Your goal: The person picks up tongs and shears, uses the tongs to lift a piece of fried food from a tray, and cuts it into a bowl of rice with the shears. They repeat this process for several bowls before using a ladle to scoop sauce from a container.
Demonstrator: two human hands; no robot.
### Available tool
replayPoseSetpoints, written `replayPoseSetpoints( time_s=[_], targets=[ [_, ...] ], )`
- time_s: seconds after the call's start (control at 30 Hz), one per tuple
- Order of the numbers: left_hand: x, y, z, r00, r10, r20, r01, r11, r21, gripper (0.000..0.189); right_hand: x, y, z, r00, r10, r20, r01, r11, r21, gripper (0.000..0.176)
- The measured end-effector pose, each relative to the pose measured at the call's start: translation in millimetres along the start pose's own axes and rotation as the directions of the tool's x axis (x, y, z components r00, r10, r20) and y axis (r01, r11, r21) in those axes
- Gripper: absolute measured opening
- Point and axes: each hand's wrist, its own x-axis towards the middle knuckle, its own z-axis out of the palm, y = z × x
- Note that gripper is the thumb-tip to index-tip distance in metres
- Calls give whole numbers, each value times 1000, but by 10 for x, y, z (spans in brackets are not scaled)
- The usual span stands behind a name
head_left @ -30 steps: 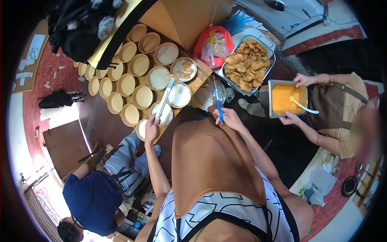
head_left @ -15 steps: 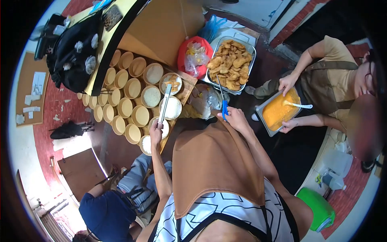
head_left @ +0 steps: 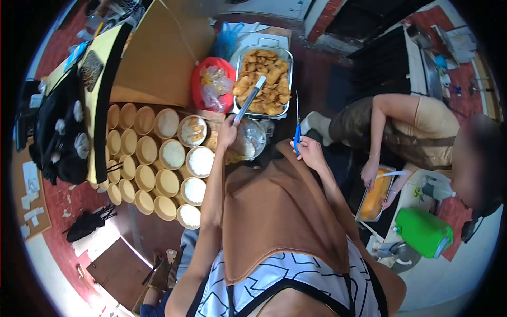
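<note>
My left hand (head_left: 228,133) is closed around metal tongs (head_left: 249,101), whose tips reach over the fried pieces (head_left: 263,66) in a metal tray. In my right hand (head_left: 310,153) is a pair of blue-handled scissors (head_left: 297,131), blades pointing away from me beside the tray. To the left of my left hand stands a round bowl (head_left: 193,130) with cut fried pieces on rice. Near it are several bowls of white rice (head_left: 200,161), and farther left stand rows of bare tan bowls (head_left: 145,149).
A red bag (head_left: 199,87) with clear plastic lies left of the tray. Below the tray sits a plastic-covered container (head_left: 251,140). At right, a co-worker (head_left: 417,121) handles a metal pan of orange sauce (head_left: 376,198) near a green container (head_left: 422,232). A cardboard panel (head_left: 153,58) rises behind the bowls.
My left hand has moved the tongs from the bowl with fried pieces over to the tray. The scissors stay in my right hand. The co-worker has shifted the sauce pan nearer the right-hand counter.
</note>
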Motion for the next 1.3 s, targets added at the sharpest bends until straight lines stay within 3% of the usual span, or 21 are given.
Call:
replayPoseSetpoints(
  time_s=[0.03, 0.1, 0.17, 0.33, 0.47, 0.63, 0.83, 0.9, 0.97, 1.03, 1.1, 1.17, 1.23, 1.3],
  targets=[
    [258, 2, 76, 988, 152, -12, -150, 984, 95, 38, -35, 22, -30, 999, 7, -36, -6, 1000, 30, 27],
    [479, 186, 223, 991, 94, -95, -76, 980, 184, 41, -25, 100, -70, 998, 16, -64, -14, 999, 36, 27],
    [696, 368, 293, 994, 69, -83, -49, 973, 224, 42, 4, 159, -88, 988, 51, -144, -25, 983, 180, 27],
    [1024, 606, 392, 998, 0, -64, 24, 927, 373, 47, 308, 16, -351, 975, 37, -220, 14, 975, 224, 29],
    [1157, 500, 476, 998, -33, -59, 55, 908, 415, 53, 938, 73, -600, 980, 17, -199, 51, 941, 335, 30],
    [729, 799, 440, 990, -113, -82, 135, 922, 364, 53, 1806, -137, -964, 997, 21, -74, -5, 975, 221, 35],
    [286, 875, 767, 928, -316, -196, 337, 938, 81, 55, 2626, -289, -1264, 981, -29, 191, 16, 997, 73, 34],
    [72, 958, 878, 896, -391, -209, 379, 920, -96, 54, 2754, -314, -1327, 966, -10, 260, 42, 992, -117, 36],
    [-38, 710, 1183, 855, -450, -256, 395, 887, -240, 54, 2785, -341, -1369, 940, -17, 340, 82, 981, -178, 35],
    [-217, 570, 1435, 876, -398, -272, 279, 878, -389, 54, 2752, -385, -1386, 909, -22, 415, 139, 957, -255, 35],
    [-453, 696, 1619, 815, -451, -365, 229, 828, -511, 51, 2746, -272, -1331, 865, -72, 497, 217, 946, -241, 35],
    [-629, 714, 1794, 787, -510, -348, 177, 726, -665, 51, 2677, -236, -1260, 862, -120, 493, 273, 929, -251, 26],
    [-811, 744, 1932, 743, -538, -398, 127, 697, -705, 52, 2592, -263, -1159, 824, -125, 552, 288, 932, -219, 26],
    [-981, 713, 2084, 721, -563, -404, -21, 565, -825, 51, 2457, -308, -1070, 769, -119, 628, 339, 909, -243, 28]
  ],
)
